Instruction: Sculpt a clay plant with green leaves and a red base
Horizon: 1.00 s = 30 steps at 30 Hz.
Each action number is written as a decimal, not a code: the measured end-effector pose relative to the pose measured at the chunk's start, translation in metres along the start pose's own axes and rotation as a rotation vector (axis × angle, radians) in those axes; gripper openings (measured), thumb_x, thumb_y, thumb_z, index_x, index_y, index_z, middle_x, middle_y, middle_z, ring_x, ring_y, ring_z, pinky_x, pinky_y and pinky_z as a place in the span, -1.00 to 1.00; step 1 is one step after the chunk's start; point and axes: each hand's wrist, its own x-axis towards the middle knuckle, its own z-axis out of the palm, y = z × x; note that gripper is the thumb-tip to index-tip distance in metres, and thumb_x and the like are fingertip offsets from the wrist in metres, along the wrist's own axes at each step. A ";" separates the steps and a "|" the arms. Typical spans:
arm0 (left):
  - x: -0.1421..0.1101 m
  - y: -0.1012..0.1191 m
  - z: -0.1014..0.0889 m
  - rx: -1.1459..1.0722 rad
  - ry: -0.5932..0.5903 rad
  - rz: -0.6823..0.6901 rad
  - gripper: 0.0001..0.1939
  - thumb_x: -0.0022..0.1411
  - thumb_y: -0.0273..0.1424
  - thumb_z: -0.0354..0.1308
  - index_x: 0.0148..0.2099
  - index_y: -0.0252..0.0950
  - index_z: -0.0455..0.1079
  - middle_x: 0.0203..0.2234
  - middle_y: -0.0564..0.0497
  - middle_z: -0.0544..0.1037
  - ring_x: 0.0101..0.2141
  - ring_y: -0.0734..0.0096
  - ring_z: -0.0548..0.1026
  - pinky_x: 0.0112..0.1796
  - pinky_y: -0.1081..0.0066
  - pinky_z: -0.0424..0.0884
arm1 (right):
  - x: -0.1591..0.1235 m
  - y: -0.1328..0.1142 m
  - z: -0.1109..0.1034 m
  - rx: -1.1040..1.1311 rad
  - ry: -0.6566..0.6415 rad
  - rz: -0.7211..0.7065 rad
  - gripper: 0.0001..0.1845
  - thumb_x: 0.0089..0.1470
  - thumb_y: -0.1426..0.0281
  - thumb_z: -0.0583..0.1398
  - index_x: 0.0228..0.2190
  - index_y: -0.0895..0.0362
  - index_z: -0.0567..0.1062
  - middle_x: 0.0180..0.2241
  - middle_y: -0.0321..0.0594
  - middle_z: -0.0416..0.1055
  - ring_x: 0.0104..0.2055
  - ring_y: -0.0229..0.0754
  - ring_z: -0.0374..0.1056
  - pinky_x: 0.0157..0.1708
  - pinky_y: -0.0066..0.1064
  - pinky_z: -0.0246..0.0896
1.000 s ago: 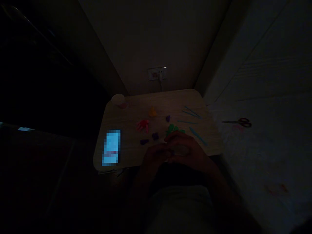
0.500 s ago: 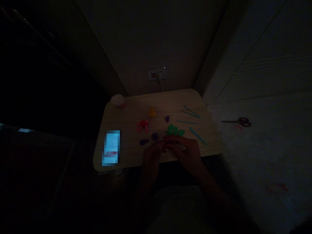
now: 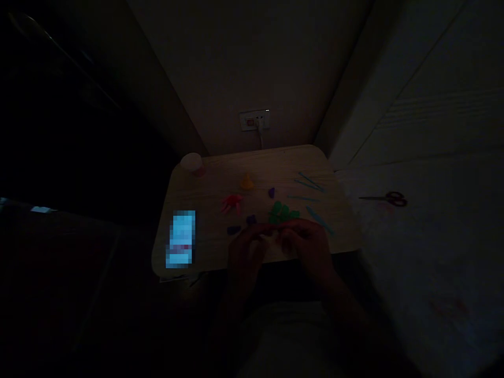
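Note:
In dim light, my left hand (image 3: 246, 254) and my right hand (image 3: 309, 244) meet fingertip to fingertip over the front of the small table (image 3: 212, 257). Both have curled, closed fingers; whatever lies between them is too dark to make out. Just beyond the right fingers are green leaf-like clay shapes (image 3: 281, 211), partly covered by that hand. Close to the left hand lie two dark purple clay pieces, one lump (image 3: 251, 219) and one longer piece (image 3: 233, 230). Farther back are a red and pink clay figure (image 3: 232, 202), an orange clay figure (image 3: 247, 182) and a small purple piece (image 3: 271, 192).
A lit phone (image 3: 181, 239) lies at the table's left, a pale cup or tub (image 3: 192, 164) at the back left corner. Several thin blue tools (image 3: 319, 220) lie on the right. Scissors (image 3: 388, 198) rest on a pale surface beyond. A wall socket (image 3: 255, 121) holds a plug.
Both hands have shifted slightly, with the fingers changing their bend and the right hand rising a little nearer the green shapes. The view has moved slightly; the things on the table stay put.

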 end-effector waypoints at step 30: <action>0.000 0.005 -0.003 0.245 -0.031 0.299 -0.79 0.28 -0.43 0.38 -0.04 -0.13 0.66 -0.11 -0.06 0.70 -0.10 0.22 0.64 -0.06 0.30 0.55 | -0.002 0.017 0.006 0.062 -0.152 0.066 -0.63 -0.05 0.10 0.47 -0.64 0.08 0.63 -0.57 -0.22 0.63 -0.52 -0.16 0.55 -0.39 -0.39 0.46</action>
